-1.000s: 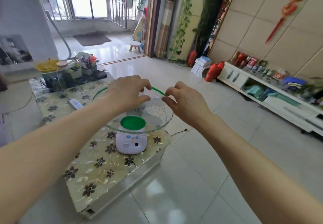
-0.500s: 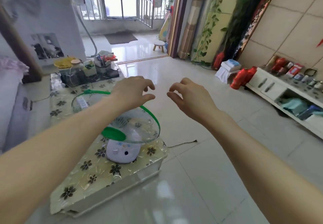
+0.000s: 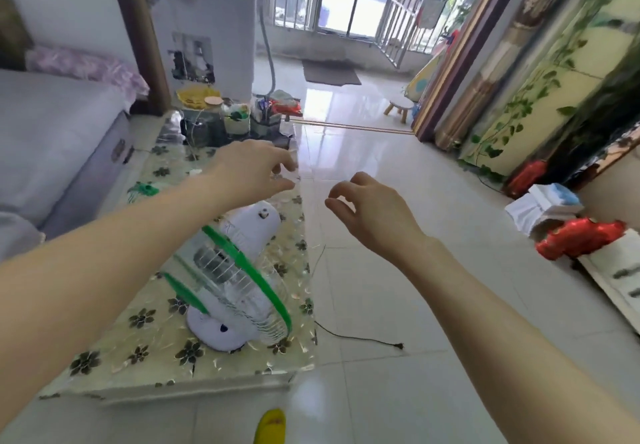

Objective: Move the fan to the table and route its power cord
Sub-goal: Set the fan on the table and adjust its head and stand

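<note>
Both hands have lifted off the fan [image 3: 239, 281], which stands on the floral tabletop [image 3: 145, 346]. Left hand [image 3: 251, 173] and right hand [image 3: 370, 215] hover above, fingers loosely curled, holding nothing. Its power cord [image 3: 360, 339] trails onto the floor.

A white fan [image 3: 239, 270] with green-rimmed cage stands on the floral-clothed table [image 3: 145, 350]; its black power cord [image 3: 360, 339] trails toward 3 o'clock across the floor.
</note>
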